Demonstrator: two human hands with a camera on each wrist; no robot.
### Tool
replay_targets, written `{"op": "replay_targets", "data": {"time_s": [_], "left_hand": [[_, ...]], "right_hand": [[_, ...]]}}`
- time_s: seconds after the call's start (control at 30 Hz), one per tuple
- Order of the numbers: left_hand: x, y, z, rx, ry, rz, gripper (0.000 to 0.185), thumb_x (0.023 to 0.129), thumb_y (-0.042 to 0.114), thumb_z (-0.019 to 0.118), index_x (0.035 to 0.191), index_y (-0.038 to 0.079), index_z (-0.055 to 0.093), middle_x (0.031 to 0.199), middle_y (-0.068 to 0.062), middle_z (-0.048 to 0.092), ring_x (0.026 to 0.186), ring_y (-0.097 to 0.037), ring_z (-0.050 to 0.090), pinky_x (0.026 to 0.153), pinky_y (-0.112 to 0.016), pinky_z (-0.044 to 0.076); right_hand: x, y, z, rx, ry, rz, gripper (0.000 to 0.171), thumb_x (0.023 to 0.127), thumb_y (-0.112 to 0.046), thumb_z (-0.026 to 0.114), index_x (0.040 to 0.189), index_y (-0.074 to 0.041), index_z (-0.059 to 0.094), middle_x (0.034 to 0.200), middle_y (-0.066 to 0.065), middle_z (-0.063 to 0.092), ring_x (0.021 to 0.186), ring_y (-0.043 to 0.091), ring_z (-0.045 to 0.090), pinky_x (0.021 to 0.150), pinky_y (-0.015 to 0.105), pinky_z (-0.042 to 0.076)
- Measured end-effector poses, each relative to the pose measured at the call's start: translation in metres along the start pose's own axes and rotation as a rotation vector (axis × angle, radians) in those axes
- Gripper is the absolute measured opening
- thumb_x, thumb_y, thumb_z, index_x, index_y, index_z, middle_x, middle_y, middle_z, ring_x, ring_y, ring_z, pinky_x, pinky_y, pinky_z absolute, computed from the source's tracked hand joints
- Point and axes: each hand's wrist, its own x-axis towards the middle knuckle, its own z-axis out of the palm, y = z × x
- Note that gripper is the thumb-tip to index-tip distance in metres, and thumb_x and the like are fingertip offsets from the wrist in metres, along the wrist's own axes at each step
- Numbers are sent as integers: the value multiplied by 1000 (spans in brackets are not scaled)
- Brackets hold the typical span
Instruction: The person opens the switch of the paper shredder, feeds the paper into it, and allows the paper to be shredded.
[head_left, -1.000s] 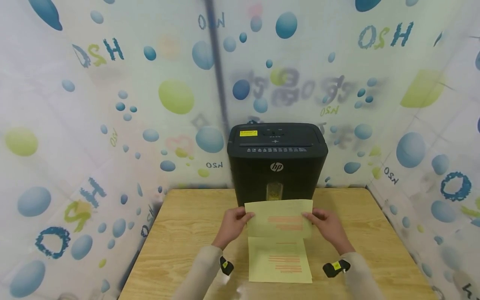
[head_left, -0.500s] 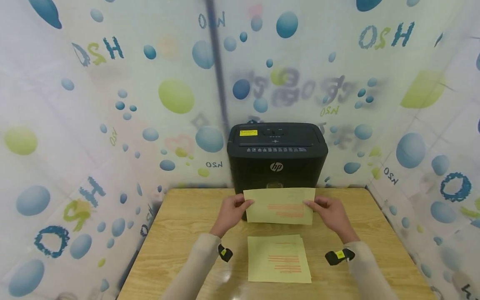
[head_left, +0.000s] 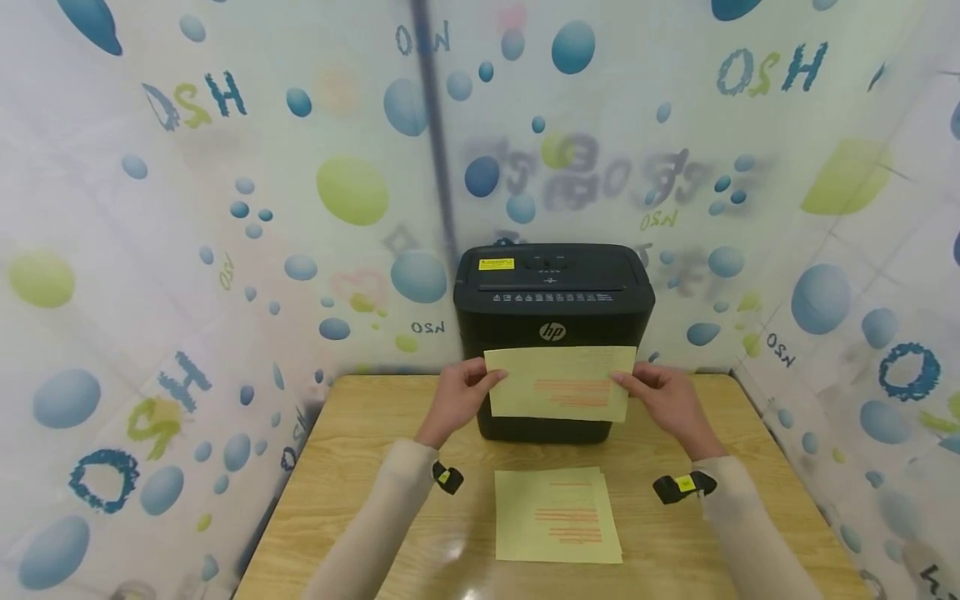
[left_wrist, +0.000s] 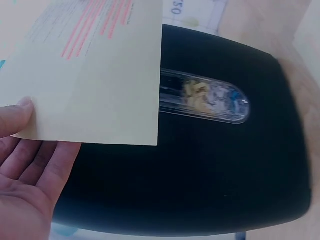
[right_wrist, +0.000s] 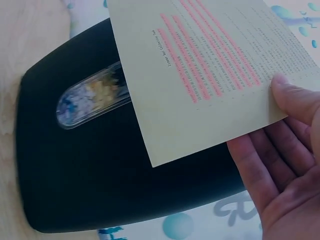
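Note:
A pale yellow sheet (head_left: 559, 382) with red-highlighted lines hangs in the air in front of a black HP paper shredder (head_left: 553, 287). My left hand (head_left: 461, 393) pinches its left edge and my right hand (head_left: 660, 395) pinches its right edge. In the left wrist view the sheet (left_wrist: 95, 70) lies over my left hand (left_wrist: 25, 165), with my thumb on top. In the right wrist view my right hand (right_wrist: 282, 150) holds the sheet (right_wrist: 215, 70) the same way. The shredder's clear window (left_wrist: 210, 100) (right_wrist: 92, 100) shows yellow shreds inside.
A small stack of matching yellow sheets (head_left: 557, 515) lies on the wooden table (head_left: 360, 475) near the front edge. Bubble-patterned curtain walls (head_left: 187, 250) enclose the table on three sides. The shredder stands at the table's far edge.
Both hands have lifted the sheet up and away from the stack, from table level to the front of the shredder. The stack has stayed in place.

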Motion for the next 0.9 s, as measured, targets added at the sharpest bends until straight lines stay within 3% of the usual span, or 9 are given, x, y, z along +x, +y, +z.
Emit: {"op": "replay_targets", "data": {"time_s": [0.2, 0.43, 0.67, 0.9], "left_hand": [[9, 11, -7, -3, 1, 10, 50, 97, 34, 72, 63, 14, 43, 56, 5, 30, 51, -11, 30, 53, -26, 28], [24, 27, -16, 15, 12, 32, 47, 97, 34, 72, 64, 15, 47, 55, 4, 33, 51, -13, 34, 52, -26, 29], [36, 44, -26, 60, 33, 78, 44, 97, 33, 72, 64, 13, 51, 52, 3, 34, 49, -16, 34, 54, -28, 31], [47, 60, -38, 61, 28, 117, 41, 98, 39, 70, 70, 12, 58, 52, 4, 34, 48, -19, 32, 54, -29, 30]], "right_hand": [[7, -14, -10, -14, 28, -66, 37, 97, -46, 70, 82, -12, 73, 63, -7, 49, 59, 13, 38, 57, 28, 38], [14, -31, -22, 23, 34, -109, 33, 98, -42, 70, 85, -11, 75, 69, -6, 62, 64, 13, 49, 63, 24, 46], [18, -49, -33, 33, 41, -134, 33, 98, -42, 70, 87, -11, 74, 70, -4, 62, 62, 17, 43, 57, 30, 39], [24, -66, -41, 64, 31, -118, 34, 98, -43, 69, 95, -10, 76, 87, -1, 73, 79, 13, 61, 71, 23, 51]]}}
